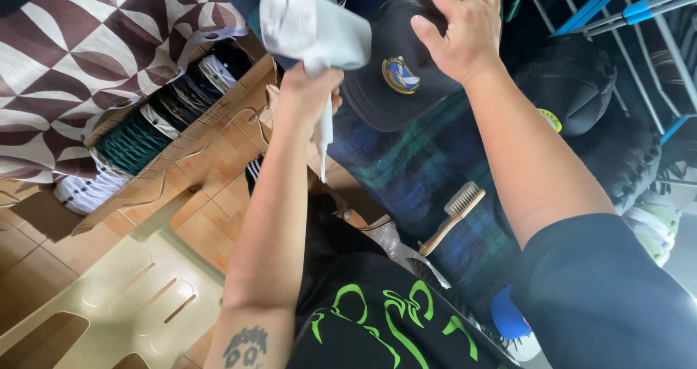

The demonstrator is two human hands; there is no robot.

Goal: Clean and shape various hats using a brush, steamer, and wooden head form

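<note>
Head view: I am seeing the left hand [308, 93] gripping a white hair dryer [312, 24]; right hand [457, 24] fingers are lying spread, pressing the dark cap [396, 79] crown.

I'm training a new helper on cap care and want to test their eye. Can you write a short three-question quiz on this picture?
1. True or false: the right hand rests flat on the dark cap.
2. What does the left hand hold?
A. a wooden brush
B. a white hair dryer
C. a blue cap
3. Fill in: the wooden brush lies on a dark ____ cloth, untouched by either hand.

Key
1. True.
2. B: the white hair dryer, gripped by its handle, its cord hanging below.
3. Plaid.
</note>
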